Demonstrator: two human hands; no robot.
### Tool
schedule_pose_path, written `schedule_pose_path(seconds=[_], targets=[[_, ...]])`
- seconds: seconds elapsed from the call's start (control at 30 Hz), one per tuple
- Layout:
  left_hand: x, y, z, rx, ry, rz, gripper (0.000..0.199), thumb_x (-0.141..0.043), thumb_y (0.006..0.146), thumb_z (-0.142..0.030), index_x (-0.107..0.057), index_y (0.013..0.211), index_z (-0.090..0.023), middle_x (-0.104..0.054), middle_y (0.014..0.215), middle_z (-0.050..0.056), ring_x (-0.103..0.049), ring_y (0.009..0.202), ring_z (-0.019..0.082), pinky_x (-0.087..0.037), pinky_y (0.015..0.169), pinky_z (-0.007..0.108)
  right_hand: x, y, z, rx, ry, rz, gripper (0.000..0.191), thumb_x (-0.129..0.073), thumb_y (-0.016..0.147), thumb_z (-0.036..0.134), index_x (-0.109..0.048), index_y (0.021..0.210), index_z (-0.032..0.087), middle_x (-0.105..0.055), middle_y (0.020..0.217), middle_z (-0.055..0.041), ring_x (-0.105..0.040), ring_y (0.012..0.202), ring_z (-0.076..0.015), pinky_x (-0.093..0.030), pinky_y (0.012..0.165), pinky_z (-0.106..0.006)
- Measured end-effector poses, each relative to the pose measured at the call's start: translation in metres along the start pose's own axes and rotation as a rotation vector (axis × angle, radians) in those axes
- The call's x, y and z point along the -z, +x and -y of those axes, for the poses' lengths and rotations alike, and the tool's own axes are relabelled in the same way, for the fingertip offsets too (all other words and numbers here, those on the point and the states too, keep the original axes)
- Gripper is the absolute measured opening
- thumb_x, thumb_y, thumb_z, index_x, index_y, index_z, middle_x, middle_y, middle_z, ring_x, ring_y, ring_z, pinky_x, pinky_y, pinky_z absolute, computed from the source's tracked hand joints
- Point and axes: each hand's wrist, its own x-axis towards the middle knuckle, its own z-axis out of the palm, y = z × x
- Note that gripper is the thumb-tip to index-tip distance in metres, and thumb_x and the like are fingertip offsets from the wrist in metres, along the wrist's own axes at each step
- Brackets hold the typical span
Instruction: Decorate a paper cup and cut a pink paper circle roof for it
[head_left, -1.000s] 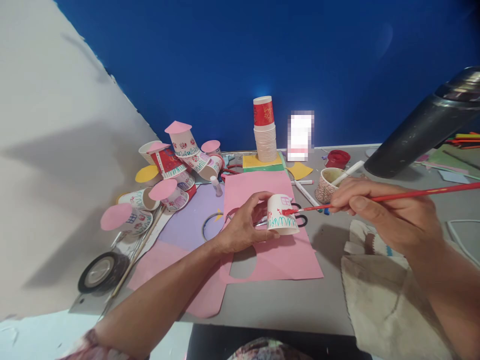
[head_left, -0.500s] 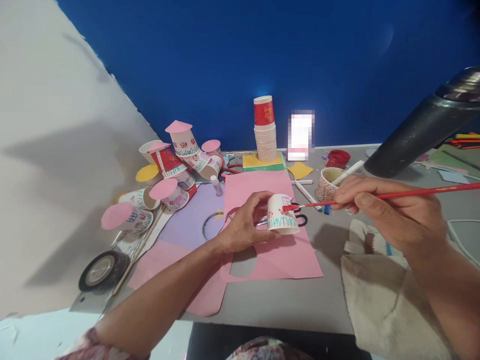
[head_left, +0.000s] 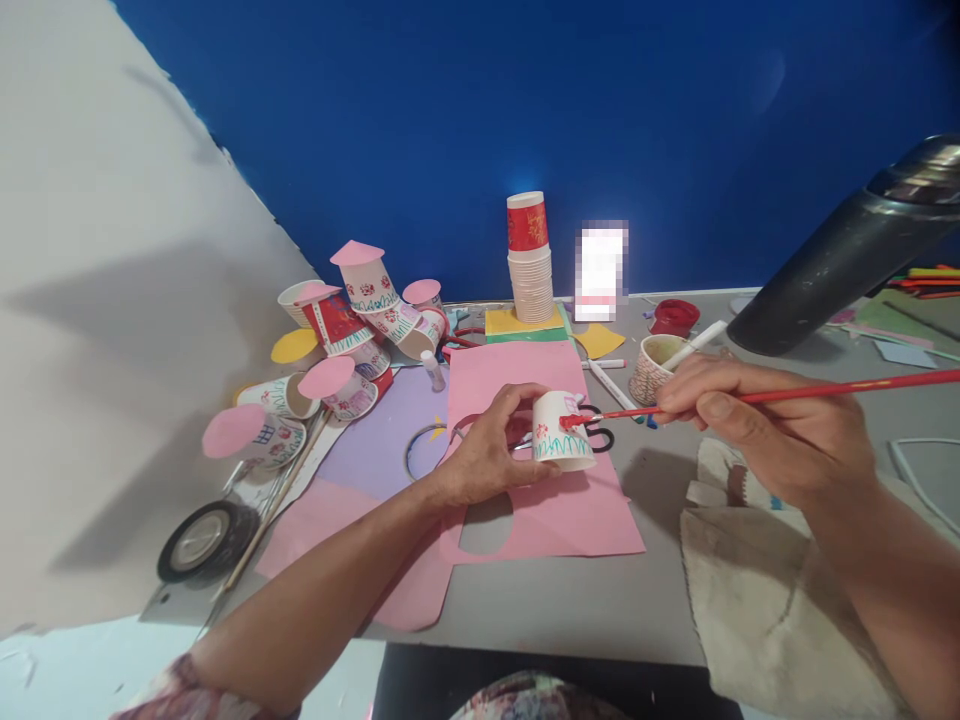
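Note:
My left hand (head_left: pixel 491 445) grips a white paper cup (head_left: pixel 551 438), thumb low and fingers at its top. The cup carries green zigzag strokes along its lower edge, small red marks and a purple window drawing. In my right hand (head_left: pixel 757 420) is a thin red paintbrush (head_left: pixel 840 388), pinched near the bristle end. Its red-coated bristles meet the side of the cup. Beneath the cup lies a pink paper sheet (head_left: pixel 570 520) with a round cut-out. Black scissor handles (head_left: pixel 602 438) show just behind the cup.
Decorated cups with pink paper tops (head_left: pixel 367 275) crowd the left. A stack of cups (head_left: pixel 530 280) stands at the back, near a bright phone (head_left: pixel 600 272). To the right are a patterned cup (head_left: pixel 651 372), a dark flask (head_left: pixel 832 255) and a stained cloth (head_left: pixel 780 590). Black tape (head_left: pixel 201 545) lies left.
My right hand and the brush have shifted slightly left, the bristles moving left across the cup's side. The cup has turned or moved slightly left in my left hand.

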Motion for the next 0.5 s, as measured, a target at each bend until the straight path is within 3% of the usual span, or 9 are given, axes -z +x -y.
schedule_pose_path(seconds=[0.13, 0.33, 0.5], targets=[[0.0002, 0.0, -0.0005, 0.009, 0.023, -0.009, 0.085, -0.096, 0.07, -0.033, -0.051, 0.142, -0.027, -0.054, 0.152, 0.016, -0.064, 0.13, 0.035, -0.052, 0.11, 0.054, -0.0006, 0.0009, -0.0002, 0.009, -0.006, 0.034, 0.021, -0.059, 0.103, 0.022, -0.077, 0.099, 0.03, -0.079, 0.09, -0.0008, -0.074, 0.084, -0.0201, -0.058, 0.074, -0.034], [0.0007, -0.0004, -0.0008, 0.003, 0.047, -0.009, 0.086, -0.096, 0.07, -0.036, -0.05, 0.143, -0.029, -0.054, 0.152, 0.014, -0.064, 0.13, 0.035, -0.052, 0.11, 0.053, -0.0003, 0.0013, -0.0014, 0.021, -0.017, 0.003, 0.021, -0.057, 0.105, 0.021, -0.076, 0.1, 0.029, -0.077, 0.09, -0.0001, -0.073, 0.082, -0.018, -0.055, 0.068, -0.032], [-0.0004, -0.0004, -0.0023, 0.008, 0.054, -0.011, 0.084, -0.096, 0.07, -0.035, -0.051, 0.141, -0.029, -0.055, 0.151, 0.013, -0.064, 0.13, 0.034, -0.052, 0.111, 0.052, 0.0002, 0.0012, -0.0023, 0.034, -0.004, 0.053, 0.021, -0.057, 0.105, 0.021, -0.076, 0.101, 0.029, -0.077, 0.091, 0.0003, -0.073, 0.083, -0.0172, -0.056, 0.071, -0.031]])
